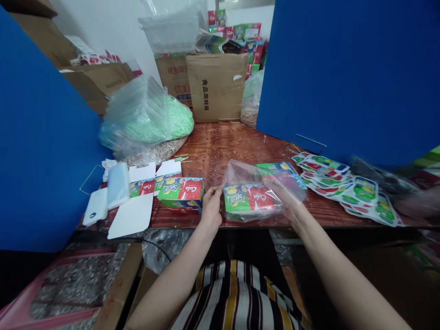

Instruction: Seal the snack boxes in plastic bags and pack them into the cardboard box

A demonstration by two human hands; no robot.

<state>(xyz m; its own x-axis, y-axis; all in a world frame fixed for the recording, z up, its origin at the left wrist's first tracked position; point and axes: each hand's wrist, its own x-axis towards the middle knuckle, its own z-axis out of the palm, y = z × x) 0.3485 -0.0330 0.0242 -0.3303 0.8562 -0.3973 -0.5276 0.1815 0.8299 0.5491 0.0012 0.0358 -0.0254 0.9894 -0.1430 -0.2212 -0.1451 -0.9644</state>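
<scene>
Carton (249,201) printed with Sprite and Cola sits inside a clear plastic bag (240,173), held just above the near edge of the bench (220,146), right in front of the person. The left hand (211,206) has its grip closed on the bag's left edge, thumb on top and fingers tucked under. The right hand (287,204) holds the bag's right side; its fingers are blurred behind the film, but the grip looks closed on the plastic there. So the carton lies between the two hands, with the bag's loose mouth standing up behind it.

Just left of the left hand, a second carton (182,192) of the same print stands folded up on the bench. Beyond that lie flat carton blanks (137,211), white side up, partly over the bench edge. On the right, a spread of flat printed blanks (347,188) overlaps in a loose stack, well apart from the bag.

Farther back on the left, a big plastic sack (144,114) holds clear trays and something pale green. Behind it stands a cardboard box (216,87) with plastic piled on top. Blue partitions (343,68) close in both sides.
</scene>
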